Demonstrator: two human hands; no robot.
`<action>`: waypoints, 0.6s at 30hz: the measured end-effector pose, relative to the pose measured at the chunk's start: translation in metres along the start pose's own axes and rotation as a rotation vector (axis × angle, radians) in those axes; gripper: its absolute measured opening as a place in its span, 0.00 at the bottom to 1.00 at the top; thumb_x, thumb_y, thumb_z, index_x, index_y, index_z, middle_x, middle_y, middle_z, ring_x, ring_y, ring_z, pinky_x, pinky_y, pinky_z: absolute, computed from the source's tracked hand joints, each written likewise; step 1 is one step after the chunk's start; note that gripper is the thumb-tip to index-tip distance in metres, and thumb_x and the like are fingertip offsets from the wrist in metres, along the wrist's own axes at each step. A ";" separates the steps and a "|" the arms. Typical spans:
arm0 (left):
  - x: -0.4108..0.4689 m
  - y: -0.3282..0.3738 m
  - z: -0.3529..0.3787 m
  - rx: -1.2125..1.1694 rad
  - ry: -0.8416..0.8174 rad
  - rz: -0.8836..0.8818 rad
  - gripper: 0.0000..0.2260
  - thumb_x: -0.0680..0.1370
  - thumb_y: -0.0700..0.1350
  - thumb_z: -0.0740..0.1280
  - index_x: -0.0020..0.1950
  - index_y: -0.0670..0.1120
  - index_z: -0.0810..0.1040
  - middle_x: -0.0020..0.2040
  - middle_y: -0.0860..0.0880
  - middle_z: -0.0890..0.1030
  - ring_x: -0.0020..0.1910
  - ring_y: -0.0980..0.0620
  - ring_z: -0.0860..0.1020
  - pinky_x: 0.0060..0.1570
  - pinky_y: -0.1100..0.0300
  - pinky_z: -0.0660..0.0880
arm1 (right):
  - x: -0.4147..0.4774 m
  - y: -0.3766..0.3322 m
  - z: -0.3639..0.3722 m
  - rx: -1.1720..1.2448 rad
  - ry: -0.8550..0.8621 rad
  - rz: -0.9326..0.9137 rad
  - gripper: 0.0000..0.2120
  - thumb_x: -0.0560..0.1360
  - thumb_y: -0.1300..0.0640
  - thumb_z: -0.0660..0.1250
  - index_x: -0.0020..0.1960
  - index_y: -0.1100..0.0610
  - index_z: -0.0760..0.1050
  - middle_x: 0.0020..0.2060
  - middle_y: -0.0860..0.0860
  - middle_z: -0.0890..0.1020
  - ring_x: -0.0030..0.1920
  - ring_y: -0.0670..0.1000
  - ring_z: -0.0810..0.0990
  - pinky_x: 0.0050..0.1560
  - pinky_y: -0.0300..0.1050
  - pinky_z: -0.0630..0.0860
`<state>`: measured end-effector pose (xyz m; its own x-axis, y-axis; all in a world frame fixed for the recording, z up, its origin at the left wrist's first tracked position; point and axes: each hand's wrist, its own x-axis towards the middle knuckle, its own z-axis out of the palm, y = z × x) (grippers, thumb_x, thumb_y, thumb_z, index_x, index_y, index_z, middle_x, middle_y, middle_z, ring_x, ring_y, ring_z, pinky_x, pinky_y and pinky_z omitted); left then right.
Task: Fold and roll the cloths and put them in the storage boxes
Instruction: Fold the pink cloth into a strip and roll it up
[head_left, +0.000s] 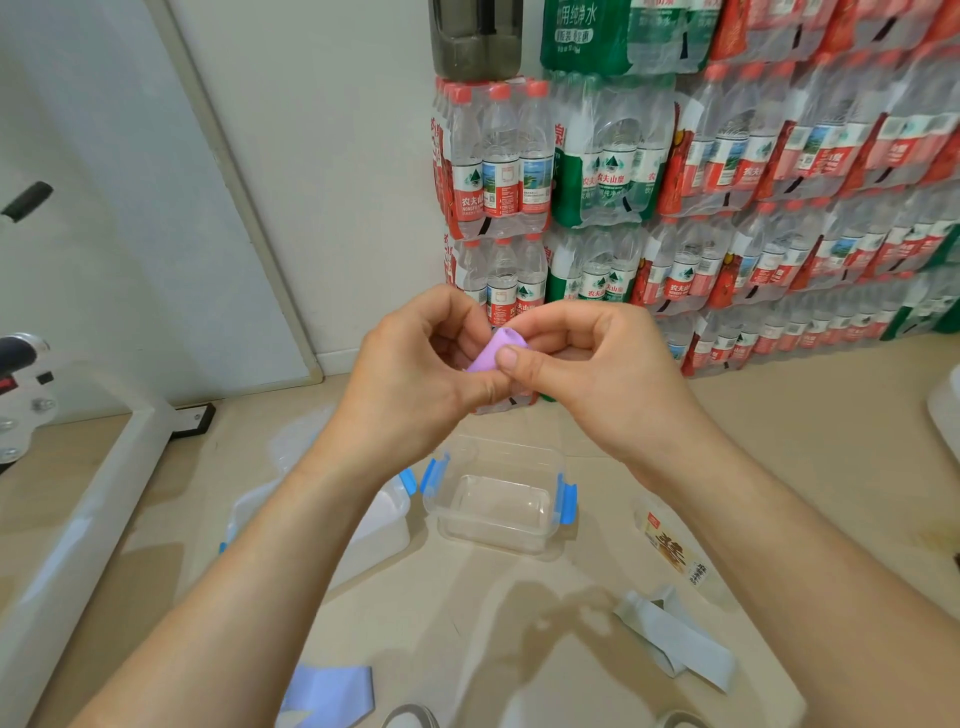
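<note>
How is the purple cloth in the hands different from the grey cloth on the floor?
The purple cloth is rolled into a small tube, while the grey cloth lies as a flat folded strip. The purple cloth is pinched between the left hand and the right hand, above the clear box; the grey cloth lies untouched. The purple one shows less than the grey. Neither is in a box yet.

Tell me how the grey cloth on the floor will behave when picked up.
The grey cloth will probably flop: it lies thin and flat, one end creased. It looks light, so one hand should lift it. Its folded layers may fall open.
</note>
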<state>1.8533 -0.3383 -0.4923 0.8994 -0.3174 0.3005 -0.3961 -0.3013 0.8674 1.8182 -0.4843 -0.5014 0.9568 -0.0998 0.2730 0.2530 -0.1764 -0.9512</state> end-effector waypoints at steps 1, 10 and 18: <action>0.000 0.001 -0.002 -0.011 -0.041 -0.005 0.13 0.65 0.36 0.78 0.41 0.45 0.76 0.34 0.53 0.81 0.34 0.55 0.80 0.37 0.62 0.78 | 0.000 -0.001 -0.001 -0.008 0.007 0.000 0.03 0.71 0.63 0.72 0.44 0.56 0.82 0.36 0.56 0.85 0.34 0.57 0.82 0.39 0.58 0.81; 0.001 0.005 -0.018 -0.137 -0.148 -0.080 0.10 0.67 0.31 0.74 0.44 0.42 0.81 0.38 0.45 0.86 0.37 0.47 0.84 0.41 0.61 0.81 | -0.002 -0.003 -0.001 -0.004 -0.020 0.019 0.04 0.71 0.62 0.73 0.46 0.58 0.82 0.37 0.54 0.86 0.35 0.51 0.82 0.43 0.62 0.78; 0.001 0.003 -0.012 -0.119 -0.113 -0.059 0.15 0.64 0.29 0.76 0.41 0.45 0.78 0.35 0.47 0.84 0.33 0.52 0.82 0.34 0.65 0.77 | -0.001 -0.003 -0.002 -0.001 -0.031 0.031 0.06 0.69 0.64 0.74 0.45 0.57 0.82 0.40 0.55 0.86 0.42 0.60 0.84 0.45 0.61 0.80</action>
<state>1.8554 -0.3286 -0.4840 0.8911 -0.4038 0.2072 -0.3129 -0.2158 0.9250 1.8158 -0.4854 -0.4988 0.9681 -0.0748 0.2390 0.2232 -0.1752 -0.9589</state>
